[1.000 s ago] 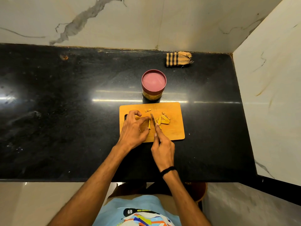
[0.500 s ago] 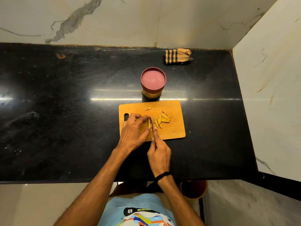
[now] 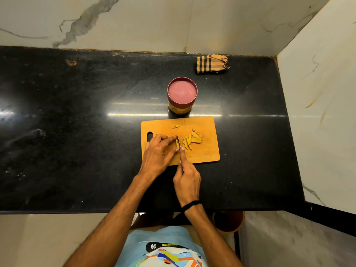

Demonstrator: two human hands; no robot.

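Left hand point(image 3: 156, 155) fingers curl down on a yellow root piece point(image 3: 176, 145) near the cutting board's point(image 3: 204, 157) left edge; right hand point(image 3: 187, 180) clamps the knife point(image 3: 178, 141), forefinger along its blade; shirt badge point(image 3: 153, 246) shows an S.

From my end I'm looking down on a black polished stone counter point(image 3: 77, 132) that runs into a corner, with pale marbled wall point(image 3: 154, 22) at its back and right. A wooden cutting board point(image 3: 204, 155) lies flat on it near the front edge, handle hole to the left. Just behind the board stands a jar point(image 3: 182, 92) with a red lid, touching or nearly touching the board's far edge. Farther back, close to the rear wall, a folded striped cloth point(image 3: 211, 63) lies well apart from the jar. I see an orange stain point(image 3: 71, 63) at the back left.
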